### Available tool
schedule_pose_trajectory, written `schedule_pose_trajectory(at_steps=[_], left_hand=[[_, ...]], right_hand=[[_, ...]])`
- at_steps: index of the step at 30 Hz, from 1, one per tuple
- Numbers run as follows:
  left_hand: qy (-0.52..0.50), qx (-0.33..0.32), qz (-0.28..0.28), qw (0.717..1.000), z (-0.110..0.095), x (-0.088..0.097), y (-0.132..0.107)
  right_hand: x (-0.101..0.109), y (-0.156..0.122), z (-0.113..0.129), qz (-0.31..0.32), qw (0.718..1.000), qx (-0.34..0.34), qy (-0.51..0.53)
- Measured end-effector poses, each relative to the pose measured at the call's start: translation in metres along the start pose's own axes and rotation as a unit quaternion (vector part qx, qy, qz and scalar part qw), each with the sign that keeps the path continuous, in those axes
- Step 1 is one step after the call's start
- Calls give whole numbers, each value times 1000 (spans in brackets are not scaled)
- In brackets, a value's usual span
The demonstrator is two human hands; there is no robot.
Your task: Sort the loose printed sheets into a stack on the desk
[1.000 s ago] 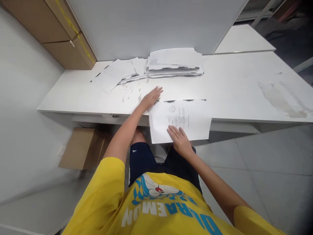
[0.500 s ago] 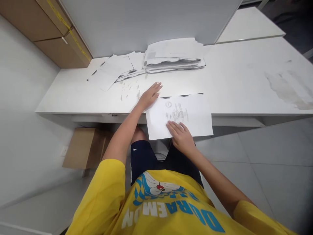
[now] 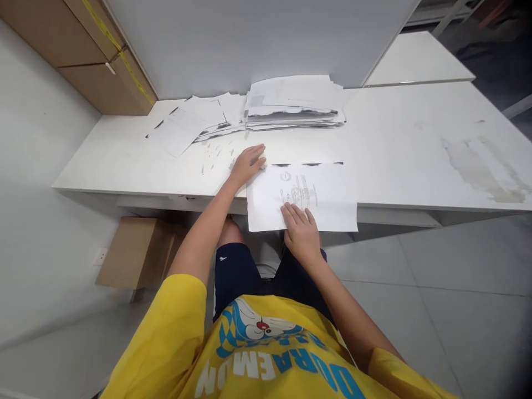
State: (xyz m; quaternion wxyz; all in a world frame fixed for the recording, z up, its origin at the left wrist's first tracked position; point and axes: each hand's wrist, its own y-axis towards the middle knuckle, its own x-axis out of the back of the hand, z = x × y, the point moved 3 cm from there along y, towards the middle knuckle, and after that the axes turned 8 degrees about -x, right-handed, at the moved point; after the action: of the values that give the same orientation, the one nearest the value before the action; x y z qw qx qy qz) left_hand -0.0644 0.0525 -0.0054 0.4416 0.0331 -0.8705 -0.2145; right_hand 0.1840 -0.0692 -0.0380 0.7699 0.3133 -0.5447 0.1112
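A white printed sheet of paper point(image 3: 332, 194) lies on the desk, its near part jutting out over the front edge. It carries a round stamp, lines of print and dark marks along its far edge. My right hand point(image 3: 301, 230) rests flat on the near part of the sheet, fingers stretched out; its thumb is not clearly visible. At the sheet's upper left corner is my left hand point(image 3: 248, 165), fingers extended and thumb apart, touching or just beside the paper's edge.
Against the grey panel stands a thick stack of papers point(image 3: 295, 94), with loose sheets point(image 3: 187, 122) fanned out to its left. The white desk point(image 3: 394, 144) bears stains at the right. Cardboard boxes point(image 3: 100, 83) are at the back left, and another box point(image 3: 128, 249) sits below the desk.
The camera view has shifted slightly. My left hand has moved a little down and left by the sheet's corner. My right hand stays on the paper, which now looks straighter.
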Motion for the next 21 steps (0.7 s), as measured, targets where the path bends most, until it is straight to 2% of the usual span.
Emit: schedule_pose_trajectory(at_steps=[5, 11, 15, 18, 21], left_hand=[[17, -12, 25, 999, -3, -1, 0], [45, -23, 62, 997, -8, -4, 1], [98, -18, 79, 992, -18, 1, -2], [138, -6, 80, 987, -23, 5, -5], [171, 32, 52, 983, -22, 8, -8]], right_hand=[[1, 8, -4, 0, 1000, -11, 6], [5, 17, -8, 53, 998, -18, 21], [14, 20, -9, 70, 997, -16, 42], [31, 17, -31, 48, 996, -41, 63], [64, 5, -76, -34, 991, -119, 60]])
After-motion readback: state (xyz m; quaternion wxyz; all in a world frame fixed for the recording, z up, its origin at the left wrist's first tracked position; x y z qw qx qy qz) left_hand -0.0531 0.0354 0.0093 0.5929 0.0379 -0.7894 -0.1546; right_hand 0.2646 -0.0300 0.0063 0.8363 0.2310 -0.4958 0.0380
